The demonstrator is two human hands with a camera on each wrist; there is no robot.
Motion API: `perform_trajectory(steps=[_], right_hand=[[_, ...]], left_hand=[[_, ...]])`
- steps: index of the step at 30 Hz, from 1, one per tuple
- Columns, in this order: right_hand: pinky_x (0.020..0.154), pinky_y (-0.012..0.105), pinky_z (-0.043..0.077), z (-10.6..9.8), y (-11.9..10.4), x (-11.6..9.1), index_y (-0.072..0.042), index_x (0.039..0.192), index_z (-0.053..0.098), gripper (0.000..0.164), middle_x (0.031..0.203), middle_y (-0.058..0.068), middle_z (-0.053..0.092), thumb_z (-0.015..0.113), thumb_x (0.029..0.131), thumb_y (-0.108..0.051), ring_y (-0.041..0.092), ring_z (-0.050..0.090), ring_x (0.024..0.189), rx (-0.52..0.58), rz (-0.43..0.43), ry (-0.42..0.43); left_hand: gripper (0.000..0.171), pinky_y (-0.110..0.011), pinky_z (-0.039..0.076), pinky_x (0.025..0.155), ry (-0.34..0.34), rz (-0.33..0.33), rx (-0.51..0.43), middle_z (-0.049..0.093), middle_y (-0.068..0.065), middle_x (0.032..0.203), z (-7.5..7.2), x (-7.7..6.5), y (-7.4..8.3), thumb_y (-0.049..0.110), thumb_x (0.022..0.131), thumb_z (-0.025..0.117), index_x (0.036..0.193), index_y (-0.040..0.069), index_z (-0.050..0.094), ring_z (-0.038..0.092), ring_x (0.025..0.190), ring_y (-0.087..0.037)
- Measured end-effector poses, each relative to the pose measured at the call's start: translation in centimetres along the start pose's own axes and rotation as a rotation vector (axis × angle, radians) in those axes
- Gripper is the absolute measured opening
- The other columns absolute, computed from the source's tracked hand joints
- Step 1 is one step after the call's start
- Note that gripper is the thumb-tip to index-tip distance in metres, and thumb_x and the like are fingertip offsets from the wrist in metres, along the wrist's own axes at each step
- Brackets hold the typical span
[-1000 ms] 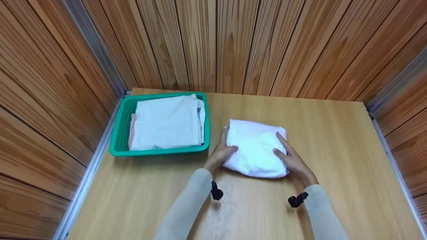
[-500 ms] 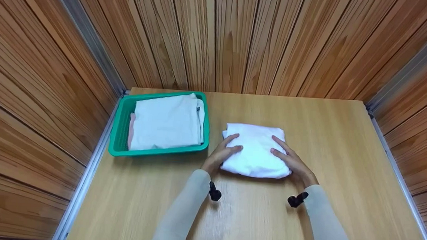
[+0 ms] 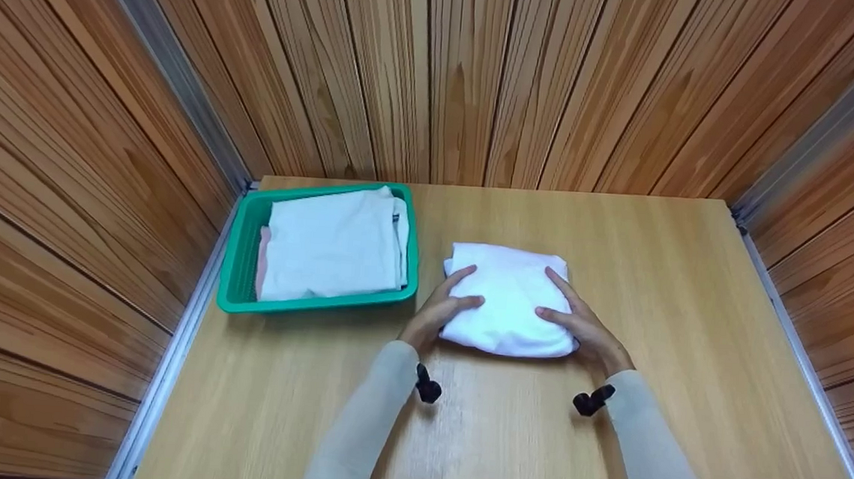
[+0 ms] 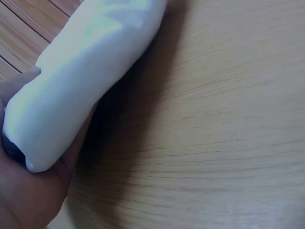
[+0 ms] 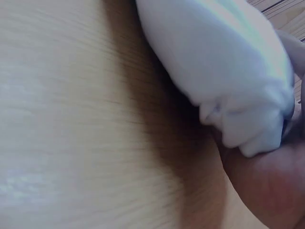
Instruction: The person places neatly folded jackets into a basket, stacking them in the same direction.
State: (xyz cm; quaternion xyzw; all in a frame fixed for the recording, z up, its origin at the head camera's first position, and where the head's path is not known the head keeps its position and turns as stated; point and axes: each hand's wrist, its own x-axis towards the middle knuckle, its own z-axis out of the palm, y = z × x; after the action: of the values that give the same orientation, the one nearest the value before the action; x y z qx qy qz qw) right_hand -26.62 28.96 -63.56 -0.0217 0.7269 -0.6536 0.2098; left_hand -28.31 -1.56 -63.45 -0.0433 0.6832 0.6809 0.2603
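Observation:
A folded white cloth [image 3: 509, 305], thick and soft-edged, is between my two hands at the middle of the table. My left hand [image 3: 433, 311] grips its left side, a thumb and a finger showing on top. On the opposite side my right hand [image 3: 590, 330] holds it the same way. In the left wrist view the cloth [image 4: 81, 86] sits in the crook of the hand [image 4: 28, 195], with part of the hand beneath it. The right wrist view has the cloth's bunched corner [image 5: 248, 119] against the palm [image 5: 271, 181]. Most fingers are hidden.
A green basket [image 3: 317, 305] stands at the table's back left. Folded white cloth [image 3: 333, 244] lies in it, with a pink edge [image 3: 262, 262] at the left. Wood-plank walls [image 3: 464, 84] enclose the wooden table [image 3: 503, 440] at the back and sides.
The cloth's far edge has come slightly nearer to me. My left hand now shows a finger farther onto the top of the cloth, and my right thumb has slid a little inward.

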Motion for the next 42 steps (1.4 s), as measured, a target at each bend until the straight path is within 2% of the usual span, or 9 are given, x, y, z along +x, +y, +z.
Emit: perform_trajectory(steps=[8,13,16,22,26,33,36,40,42], right_hand=[[0.128,0.067,-0.014,0.0,0.1,0.0,-0.034,0.172,0.018,0.089,0.181,0.003,-0.01,0.072,0.102,-0.022,0.033,-0.019,0.166,0.01,-0.031,-0.003],[0.13,0.064,-0.01,0.0,0.2,0.1,-0.033,0.171,0.022,0.081,0.182,0.005,-0.004,0.069,0.105,-0.024,0.033,-0.013,0.167,-0.004,-0.056,-0.012],[0.13,0.065,-0.009,0.1,0.0,0.1,-0.036,0.171,0.023,0.075,0.182,0.002,-0.003,0.064,0.108,-0.032,0.032,-0.013,0.167,-0.018,-0.043,-0.004],[0.128,0.07,-0.009,0.2,-0.5,0.2,-0.04,0.17,0.022,0.077,0.182,-0.005,-0.003,0.065,0.107,-0.038,0.031,-0.014,0.167,-0.039,-0.035,0.025],[0.129,0.07,-0.006,0.1,-1.2,0.1,-0.049,0.168,0.021,0.08,0.181,-0.007,-0.008,0.069,0.104,-0.041,0.031,-0.016,0.167,-0.019,-0.001,0.031],[0.125,0.077,-0.007,-0.1,-2.6,-0.1,-0.042,0.17,0.018,0.081,0.182,-0.002,-0.004,0.067,0.106,-0.035,0.038,-0.014,0.166,-0.159,-0.089,0.045],[0.128,0.073,0.004,-0.1,-3.4,-0.2,-0.044,0.17,0.019,0.083,0.182,-0.003,-0.001,0.07,0.104,-0.034,0.038,-0.009,0.167,-0.157,-0.092,0.047],[0.128,0.064,0.017,-0.1,-4.4,-0.3,-0.042,0.169,0.022,0.086,0.182,-0.002,0.002,0.074,0.102,-0.028,0.037,0.0,0.167,-0.127,-0.101,0.053],[0.129,0.064,0.016,-0.1,-5.0,-0.2,-0.042,0.169,0.023,0.087,0.182,-0.002,0.003,0.076,0.101,-0.028,0.036,0.001,0.167,-0.134,-0.105,0.059]], left_hand=[[0.067,-0.066,0.006,0.131,0.006,0.029,-0.007,0.022,0.005,0.179,0.0,0.1,-0.2,0.04,0.091,0.082,0.149,0.057,0.053,0.011,0.167,-0.03],[0.068,-0.06,0.012,0.133,0.0,0.109,-0.006,0.026,0.002,0.178,0.0,0.0,-0.2,0.046,0.094,0.079,0.156,0.047,0.05,0.017,0.166,-0.029],[0.067,-0.061,0.01,0.133,0.0,0.14,0.015,0.028,0.004,0.177,-0.1,0.0,-0.1,0.047,0.097,0.077,0.158,0.044,0.049,0.014,0.167,-0.029],[0.069,-0.065,0.004,0.132,0.002,0.106,0.037,0.026,0.009,0.178,-0.4,0.0,0.3,0.046,0.095,0.079,0.156,0.052,0.047,0.006,0.168,-0.028],[0.07,-0.068,0.003,0.131,0.013,0.075,0.047,0.022,0.011,0.179,-0.5,-0.1,0.9,0.049,0.093,0.08,0.153,0.059,0.046,0.005,0.168,-0.028],[0.076,-0.07,0.007,0.13,0.03,0.115,0.095,0.023,0.014,0.178,-0.6,-0.4,2.0,0.057,0.088,0.082,0.153,0.062,0.043,0.007,0.168,-0.028],[0.079,-0.069,0.01,0.13,0.036,0.144,0.114,0.025,0.015,0.177,-0.6,-0.6,2.4,0.056,0.086,0.083,0.154,0.061,0.043,0.011,0.167,-0.028],[0.081,-0.068,0.01,0.131,0.029,0.208,0.109,0.028,0.011,0.177,-0.7,-0.8,3.3,0.046,0.089,0.085,0.159,0.051,0.044,0.013,0.167,-0.028],[0.081,-0.067,0.01,0.131,0.03,0.225,0.109,0.028,0.009,0.177,-0.8,-0.9,3.8,0.042,0.09,0.085,0.16,0.048,0.044,0.013,0.167,-0.028]])
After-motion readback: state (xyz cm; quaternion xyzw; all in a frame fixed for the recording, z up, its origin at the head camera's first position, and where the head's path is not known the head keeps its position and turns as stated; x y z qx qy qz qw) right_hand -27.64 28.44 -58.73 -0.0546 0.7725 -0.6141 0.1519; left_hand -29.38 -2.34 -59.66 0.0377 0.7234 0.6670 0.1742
